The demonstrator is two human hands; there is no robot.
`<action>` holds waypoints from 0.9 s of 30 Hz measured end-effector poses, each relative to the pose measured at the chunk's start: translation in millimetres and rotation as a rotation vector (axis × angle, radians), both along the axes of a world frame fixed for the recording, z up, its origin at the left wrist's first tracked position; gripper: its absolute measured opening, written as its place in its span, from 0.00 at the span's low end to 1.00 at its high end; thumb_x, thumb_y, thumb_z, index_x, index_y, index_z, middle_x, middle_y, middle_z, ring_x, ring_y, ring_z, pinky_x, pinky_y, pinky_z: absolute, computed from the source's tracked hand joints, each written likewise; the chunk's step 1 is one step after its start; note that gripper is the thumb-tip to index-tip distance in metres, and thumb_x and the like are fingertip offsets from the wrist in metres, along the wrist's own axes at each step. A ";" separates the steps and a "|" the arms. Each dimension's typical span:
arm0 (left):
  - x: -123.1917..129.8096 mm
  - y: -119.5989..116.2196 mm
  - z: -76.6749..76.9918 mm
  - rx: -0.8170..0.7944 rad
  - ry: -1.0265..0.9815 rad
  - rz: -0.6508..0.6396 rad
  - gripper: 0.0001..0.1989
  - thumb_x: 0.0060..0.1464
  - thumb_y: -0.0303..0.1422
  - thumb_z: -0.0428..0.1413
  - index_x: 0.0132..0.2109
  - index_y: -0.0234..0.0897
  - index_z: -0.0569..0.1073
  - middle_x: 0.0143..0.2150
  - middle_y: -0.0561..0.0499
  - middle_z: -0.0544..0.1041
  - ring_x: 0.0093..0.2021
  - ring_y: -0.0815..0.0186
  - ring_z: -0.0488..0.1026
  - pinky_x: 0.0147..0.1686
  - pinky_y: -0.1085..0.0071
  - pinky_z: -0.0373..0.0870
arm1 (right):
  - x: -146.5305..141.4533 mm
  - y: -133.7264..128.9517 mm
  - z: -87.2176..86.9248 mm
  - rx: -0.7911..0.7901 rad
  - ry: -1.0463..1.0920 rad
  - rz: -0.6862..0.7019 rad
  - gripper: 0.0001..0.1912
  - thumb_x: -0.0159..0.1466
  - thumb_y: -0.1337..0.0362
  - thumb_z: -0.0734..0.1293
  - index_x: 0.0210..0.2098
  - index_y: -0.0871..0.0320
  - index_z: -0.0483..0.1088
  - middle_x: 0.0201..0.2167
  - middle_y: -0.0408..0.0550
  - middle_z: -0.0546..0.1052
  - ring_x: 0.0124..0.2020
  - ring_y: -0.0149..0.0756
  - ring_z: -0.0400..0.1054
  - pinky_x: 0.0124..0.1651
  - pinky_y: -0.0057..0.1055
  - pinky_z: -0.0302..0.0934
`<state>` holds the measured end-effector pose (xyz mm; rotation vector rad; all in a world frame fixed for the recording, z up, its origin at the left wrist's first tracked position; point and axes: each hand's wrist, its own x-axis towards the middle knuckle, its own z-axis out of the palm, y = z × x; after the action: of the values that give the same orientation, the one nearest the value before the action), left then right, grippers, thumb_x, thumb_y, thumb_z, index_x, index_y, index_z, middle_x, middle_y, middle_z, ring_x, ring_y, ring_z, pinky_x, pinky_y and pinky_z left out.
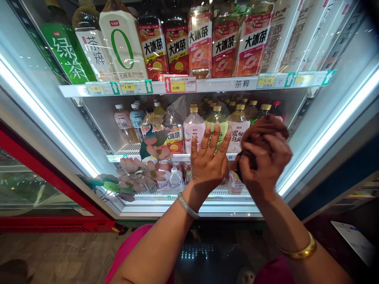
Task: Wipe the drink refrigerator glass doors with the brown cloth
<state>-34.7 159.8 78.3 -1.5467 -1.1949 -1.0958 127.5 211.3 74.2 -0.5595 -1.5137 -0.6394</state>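
Brown cloth [266, 128] is bunched before a lit drinks cooler [142, 212], toward its right side. From the left, pink flower decorations [160, 152] overlap the shelves; next, the left hand [209, 163] spreads its fingers wide, gripping nothing, before the bottles [194, 124]; then the right hand [265, 169] curls its fingers around the cloth, below which a gold bangle [310, 245] circles the forearm.

My cloth [268, 125] looked matt, maybe rough; motion blurred it. My gold bangle [301, 253] was polished metal, bottles [200, 41] glossy plastic.
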 end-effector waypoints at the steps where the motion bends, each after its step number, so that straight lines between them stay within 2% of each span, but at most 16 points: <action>1: -0.3 0.1 0.0 0.003 0.003 0.001 0.32 0.67 0.31 0.49 0.76 0.38 0.60 0.79 0.44 0.55 0.81 0.59 0.41 0.79 0.51 0.33 | -6.4 -3.1 -3.6 0.013 -0.041 0.019 0.18 0.60 0.65 0.73 0.50 0.49 0.76 0.57 0.51 0.72 0.66 0.53 0.64 0.70 0.57 0.59; 3: -0.6 0.5 -0.1 0.011 0.007 0.005 0.31 0.67 0.32 0.49 0.76 0.38 0.60 0.79 0.43 0.55 0.81 0.58 0.41 0.79 0.51 0.34 | -12.0 -5.6 -7.2 0.044 -0.112 0.063 0.16 0.60 0.65 0.73 0.49 0.47 0.76 0.55 0.47 0.72 0.65 0.49 0.65 0.71 0.56 0.58; 6: 0.9 0.5 -0.6 0.007 0.003 0.013 0.32 0.67 0.31 0.49 0.76 0.38 0.60 0.79 0.43 0.55 0.81 0.58 0.42 0.79 0.50 0.34 | 3.1 2.4 -1.6 0.054 -0.165 0.085 0.18 0.59 0.66 0.74 0.49 0.48 0.76 0.56 0.47 0.73 0.65 0.49 0.65 0.72 0.57 0.57; 10: 7.1 -0.7 -1.9 -0.032 -0.038 0.050 0.36 0.64 0.31 0.51 0.77 0.41 0.55 0.80 0.46 0.52 0.81 0.56 0.41 0.79 0.49 0.33 | 37.3 20.0 12.0 0.015 0.033 -0.003 0.23 0.59 0.66 0.72 0.55 0.53 0.75 0.60 0.56 0.70 0.65 0.58 0.65 0.68 0.62 0.60; 13: 11.8 -0.7 -2.8 -0.061 -0.047 0.076 0.39 0.64 0.32 0.52 0.79 0.39 0.52 0.80 0.45 0.51 0.81 0.55 0.40 0.79 0.47 0.30 | 38.3 20.2 10.6 -0.026 0.126 -0.057 0.23 0.60 0.66 0.71 0.56 0.55 0.75 0.61 0.60 0.69 0.65 0.62 0.65 0.67 0.65 0.60; 18: 16.4 2.1 -1.2 -0.033 -0.047 0.090 0.39 0.65 0.31 0.50 0.79 0.36 0.47 0.79 0.44 0.54 0.81 0.57 0.38 0.78 0.46 0.26 | 11.0 5.2 -4.6 0.010 -0.041 -0.013 0.22 0.59 0.66 0.72 0.53 0.49 0.74 0.58 0.52 0.70 0.66 0.56 0.64 0.68 0.60 0.60; 22: 23.5 4.7 2.5 -0.019 -0.063 0.089 0.38 0.66 0.30 0.48 0.79 0.32 0.46 0.78 0.43 0.55 0.81 0.61 0.34 0.77 0.47 0.18 | 27.0 10.5 0.7 0.043 -0.166 0.022 0.19 0.59 0.65 0.74 0.50 0.47 0.74 0.56 0.48 0.71 0.65 0.52 0.65 0.70 0.59 0.59; 25: 34.5 7.5 4.5 -0.022 -0.080 0.072 0.38 0.66 0.30 0.48 0.79 0.30 0.47 0.78 0.43 0.55 0.81 0.62 0.33 0.78 0.48 0.20 | 48.9 20.4 7.8 -0.016 0.004 -0.039 0.21 0.60 0.66 0.73 0.52 0.49 0.75 0.59 0.52 0.70 0.66 0.54 0.65 0.68 0.58 0.61; 27: 43.3 9.8 4.4 -0.042 -0.047 0.039 0.36 0.67 0.31 0.47 0.78 0.29 0.49 0.78 0.43 0.56 0.81 0.63 0.33 0.78 0.49 0.22 | 52.4 22.3 6.7 -0.074 0.142 -0.084 0.22 0.61 0.66 0.72 0.54 0.50 0.74 0.61 0.56 0.70 0.66 0.56 0.65 0.68 0.59 0.61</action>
<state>8.6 169.6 82.6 -1.5306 -1.2817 -1.0930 179.8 233.6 80.9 -0.7141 -1.3907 -0.5976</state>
